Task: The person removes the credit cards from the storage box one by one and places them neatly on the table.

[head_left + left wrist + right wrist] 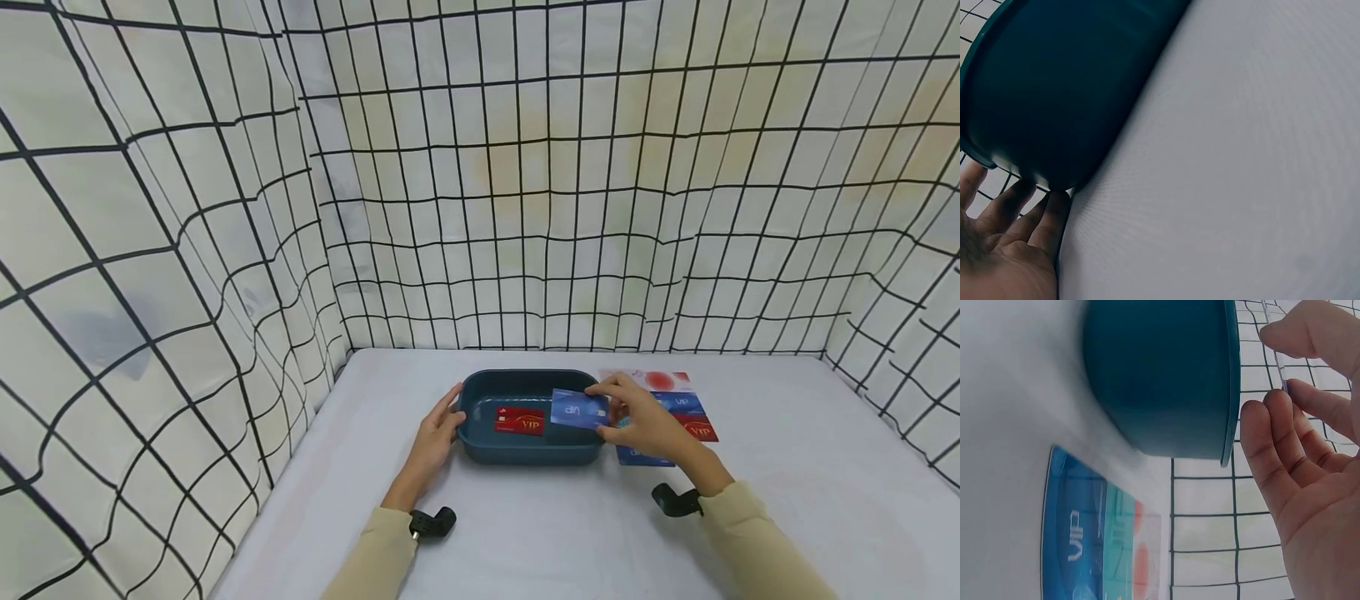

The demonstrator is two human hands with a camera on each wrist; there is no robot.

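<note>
A blue VIP card [579, 409] is pinched at its right end between the thumb and fingers of my right hand [637, 421], over the right part of a dark teal plastic bin [525, 455]. In the right wrist view the card [1282, 365] shows as a thin edge between the fingertips, beside the bin's rim. A red VIP card [519, 420] lies flat inside the bin. My left hand [435, 433] rests against the bin's left end, fingers fairly straight; in the left wrist view its fingertips touch the outer wall [1054, 125].
Right of the bin, several cards lie on the white table [525, 533]: a red one [697, 427], a blue one [678, 402] and a pale one with a red spot [660, 381], partly hidden by my right hand. Black-gridded white cloth [510, 167] surrounds the table's back and sides.
</note>
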